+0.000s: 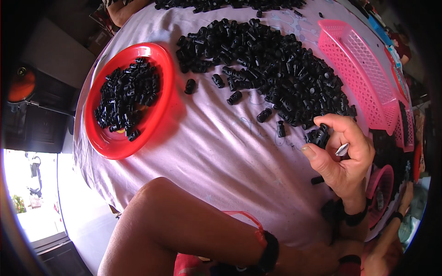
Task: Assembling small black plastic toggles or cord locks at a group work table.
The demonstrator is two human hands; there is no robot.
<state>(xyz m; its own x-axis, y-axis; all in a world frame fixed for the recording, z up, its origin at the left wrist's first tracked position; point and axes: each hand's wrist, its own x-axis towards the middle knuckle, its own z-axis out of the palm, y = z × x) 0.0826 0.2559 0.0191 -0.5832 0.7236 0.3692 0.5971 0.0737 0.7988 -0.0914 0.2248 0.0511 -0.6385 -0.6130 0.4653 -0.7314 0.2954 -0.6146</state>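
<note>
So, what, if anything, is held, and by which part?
The right hand pinches a small black piece between thumb and forefinger, and holds a silvery object; exactly where on each is unclear.

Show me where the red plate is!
In the head view, the red plate sits on the left side of the pink cloth, left of the big pile of black pieces.

Clearance about the main heap of black cord locks (276,60). Below and left of the heap, creased pink cloth (216,161) forms a broad passage, interrupted near the heap by stray cord locks (235,97). The red tray (166,92), left of the heap, narrows that side; a pink perforated basket (347,69) walls its right. Right-hand fingers (322,162) occupy its lower-right margin; a bent bare limb (193,211) bars access from well below it.
</note>
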